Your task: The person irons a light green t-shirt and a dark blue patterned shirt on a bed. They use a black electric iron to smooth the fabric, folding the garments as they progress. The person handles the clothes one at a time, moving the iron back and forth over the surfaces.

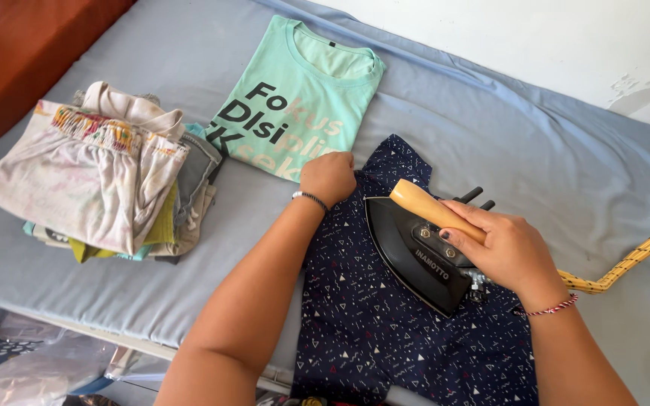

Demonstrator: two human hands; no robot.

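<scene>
- Right hand [507, 252]: fingers clenched round the pale wooden handle [436, 210] of a black iron [415, 252]; red-and-white cord bracelet at the wrist.
- Black iron: sole flat on a dark navy garment [385, 331], pointed nose toward the upper left of the garment; black knobs at the rear of the handle.
- Yellow braided cord [626, 263]: runs from behind the right wrist off to the right edge, lying on the sheet.
- Left hand [329, 177]: fingers curled under, pressed down on the top left corner of the navy garment, just beside the iron's nose; dark bead bracelet at the wrist.
- Dark navy garment: small white and red triangle print, spread flat on the grey-blue sheet [551, 165], lower end past the near edge of the counter.
- Mint green T-shirt [302, 98]: folded, printed front up, neckline away from the wearer, lower edge touching the left hand.
- Pile of folded clothes [107, 177]: at the left on the sheet, well apart from the iron; pale floral-waistband piece on top, beige, grey, yellow and teal layers beneath.
- Clear plastic bags [31, 361]: below the counter's near edge, lower left; contents cannot be told.
</scene>
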